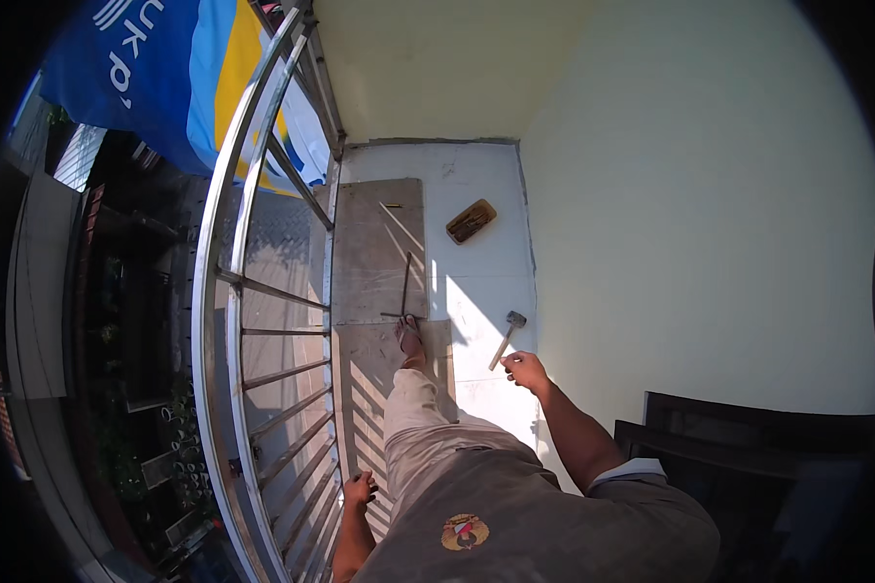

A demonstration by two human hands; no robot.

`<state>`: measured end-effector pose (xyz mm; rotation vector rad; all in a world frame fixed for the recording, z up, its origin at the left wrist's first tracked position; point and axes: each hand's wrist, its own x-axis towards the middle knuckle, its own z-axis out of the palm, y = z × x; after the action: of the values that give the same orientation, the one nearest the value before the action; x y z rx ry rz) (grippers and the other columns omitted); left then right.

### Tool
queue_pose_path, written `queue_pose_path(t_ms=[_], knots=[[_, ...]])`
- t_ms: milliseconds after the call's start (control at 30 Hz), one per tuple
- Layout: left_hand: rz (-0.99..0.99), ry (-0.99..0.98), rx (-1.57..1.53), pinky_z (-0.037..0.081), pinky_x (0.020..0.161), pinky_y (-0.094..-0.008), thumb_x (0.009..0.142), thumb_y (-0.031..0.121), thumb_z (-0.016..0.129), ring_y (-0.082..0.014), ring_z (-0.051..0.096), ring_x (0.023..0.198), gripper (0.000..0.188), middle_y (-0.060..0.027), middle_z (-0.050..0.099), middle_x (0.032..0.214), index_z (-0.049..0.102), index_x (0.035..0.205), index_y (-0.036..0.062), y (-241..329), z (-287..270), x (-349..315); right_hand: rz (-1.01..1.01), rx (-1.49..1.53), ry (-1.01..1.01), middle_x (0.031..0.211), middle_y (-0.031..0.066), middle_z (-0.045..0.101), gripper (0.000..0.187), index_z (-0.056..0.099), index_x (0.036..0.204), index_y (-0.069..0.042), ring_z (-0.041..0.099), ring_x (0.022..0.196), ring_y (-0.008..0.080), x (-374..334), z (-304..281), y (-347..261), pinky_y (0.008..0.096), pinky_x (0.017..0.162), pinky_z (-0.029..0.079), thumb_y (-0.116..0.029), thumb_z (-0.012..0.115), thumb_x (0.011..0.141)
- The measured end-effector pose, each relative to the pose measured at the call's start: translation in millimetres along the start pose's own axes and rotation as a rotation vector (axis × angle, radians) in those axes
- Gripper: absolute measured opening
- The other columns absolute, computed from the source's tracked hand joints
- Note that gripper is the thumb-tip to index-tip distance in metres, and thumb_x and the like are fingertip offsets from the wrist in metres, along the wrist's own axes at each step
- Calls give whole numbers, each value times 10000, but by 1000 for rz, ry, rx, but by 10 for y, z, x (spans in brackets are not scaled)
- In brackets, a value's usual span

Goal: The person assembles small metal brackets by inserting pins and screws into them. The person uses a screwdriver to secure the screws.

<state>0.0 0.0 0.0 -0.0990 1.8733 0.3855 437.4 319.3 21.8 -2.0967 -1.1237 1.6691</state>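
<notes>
Low on the right, my right hand [525, 371] is held with its fingers curled together. A mallet [504, 342] with a dark head and pale handle is beside its fingertips; I cannot tell whether they touch the handle. Something tiny may be pinched there, too small to name. My left hand [360, 489] hangs low between my body and the metal railing, fingers bent inward, and what they hold, if anything, is hidden. Ahead of my sandalled foot [410, 335] lies a thin dark metal rod [406, 282] with a crosspiece at its near end.
A shallow tan tray [472, 222] of dark pieces sits on the white floor tiles [476, 262]. Grey board panels [369, 253] cover the left strip. The railing [226, 291] borders a drop to the street. A pale wall [690, 214] rises right; dark furniture [739, 447] stands behind.
</notes>
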Motion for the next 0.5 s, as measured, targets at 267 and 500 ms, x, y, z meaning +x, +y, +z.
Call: queue_pose_path(t_ms=[267,500], knots=[[437,-17,189,503,645,-310,957,394,667,-179,685,773,435,-88,717,956,697,1135,-1,3692,1157,1102,365,153,154,774,72,699,290,713,1016,-13,654,611,153,1987,-705,-356,308,489,485,-289,722,928],[605,-211,221,534,812,-328,962,385,696,-206,705,940,497,-135,727,1081,652,1236,-27,5845,3112,2013,120,5,145,842,157,754,305,763,1069,-46,723,703,247,5010,-652,-327,383,704,568,-283,702,887]])
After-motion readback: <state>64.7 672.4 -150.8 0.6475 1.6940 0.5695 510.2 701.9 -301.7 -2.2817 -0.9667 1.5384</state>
